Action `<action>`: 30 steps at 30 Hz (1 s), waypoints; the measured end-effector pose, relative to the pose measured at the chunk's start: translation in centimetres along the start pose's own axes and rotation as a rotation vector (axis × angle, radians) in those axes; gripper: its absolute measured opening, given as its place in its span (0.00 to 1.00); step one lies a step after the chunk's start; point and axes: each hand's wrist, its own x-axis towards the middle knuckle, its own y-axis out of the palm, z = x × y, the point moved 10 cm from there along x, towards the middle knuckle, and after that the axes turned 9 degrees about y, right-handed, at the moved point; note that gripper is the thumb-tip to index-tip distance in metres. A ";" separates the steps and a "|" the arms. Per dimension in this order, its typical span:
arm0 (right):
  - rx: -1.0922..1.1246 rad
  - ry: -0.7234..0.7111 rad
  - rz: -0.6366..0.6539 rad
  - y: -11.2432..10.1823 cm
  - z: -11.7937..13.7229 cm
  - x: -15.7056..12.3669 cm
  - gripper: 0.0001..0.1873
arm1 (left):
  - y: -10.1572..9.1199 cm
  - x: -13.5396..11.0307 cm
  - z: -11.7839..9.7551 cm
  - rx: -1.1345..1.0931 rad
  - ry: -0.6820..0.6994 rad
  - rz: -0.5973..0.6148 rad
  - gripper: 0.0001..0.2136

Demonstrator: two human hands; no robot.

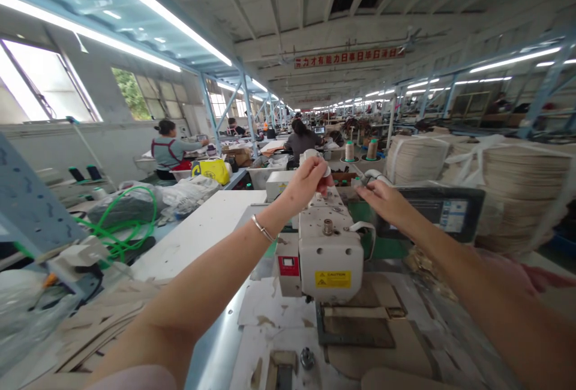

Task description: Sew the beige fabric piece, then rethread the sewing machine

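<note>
Both my arms reach forward over a white sewing machine [330,252] with a yellow caution label. My left hand [306,183], a thin bracelet on its wrist, is closed in a pinch on a small white cap-like part [314,155] held above the machine's top. My right hand [382,198] is closed just to the right, fingers pinched on something small and white that I cannot make out. Two thread cones [350,150] stand behind the machine. A brown flat piece [360,324] lies under the machine's head.
A control panel with a screen [450,213] sits right of the machine. Tall stacks of woven pieces [517,192] fill the right. Green tubing [121,228] and plastic bags lie left. Other workers sit at tables further back [168,147]. A white table [202,231] stretches ahead on the left.
</note>
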 end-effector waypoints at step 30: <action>-0.491 -0.364 -0.124 1.9 7.1 -1.3 0.15 | -0.6 0.7 -6.0 0.080 0.212 -0.111 0.10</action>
